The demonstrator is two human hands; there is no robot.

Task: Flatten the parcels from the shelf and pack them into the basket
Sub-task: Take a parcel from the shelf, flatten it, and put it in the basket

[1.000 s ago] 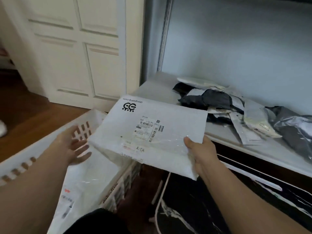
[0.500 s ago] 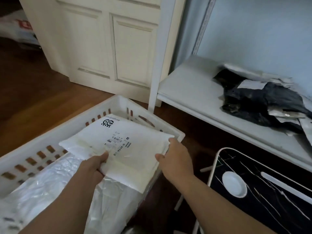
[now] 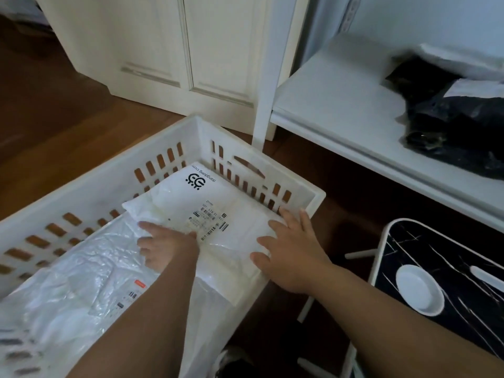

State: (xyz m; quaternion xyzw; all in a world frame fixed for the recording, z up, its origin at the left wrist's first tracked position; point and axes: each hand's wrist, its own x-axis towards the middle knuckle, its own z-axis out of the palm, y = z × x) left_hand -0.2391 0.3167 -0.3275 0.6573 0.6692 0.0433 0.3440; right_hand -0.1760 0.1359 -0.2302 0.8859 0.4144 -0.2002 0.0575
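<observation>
Nearest the camera, both forearms reach down into the white basket (image 3: 90,203) on the wooden floor. The left hand (image 3: 166,248) lies with fingers spread on the near left edge of the white parcel (image 3: 207,214); it appears released and pressing, not gripping. The right hand (image 3: 293,252) is likewise spread flat, fingers straight, on the parcel's right side against the basket's right wall. The parcel rests inside the basket at its far right corner, label up, on top of clear and white plastic bags (image 3: 81,282) already packed there.

Judged step: packing and pressing this parcel flat in place. It looks seated, so the step is near its end.

Next move calls for lifting both hands clear and reaching right and up to the shelf (image 3: 335,105), where dark parcels (image 3: 450,124) lie heaped at the right, well apart from the hands. Those will need smoothing before they go in.

Beyond the basket stands a cream panelled door (image 3: 169,50)
</observation>
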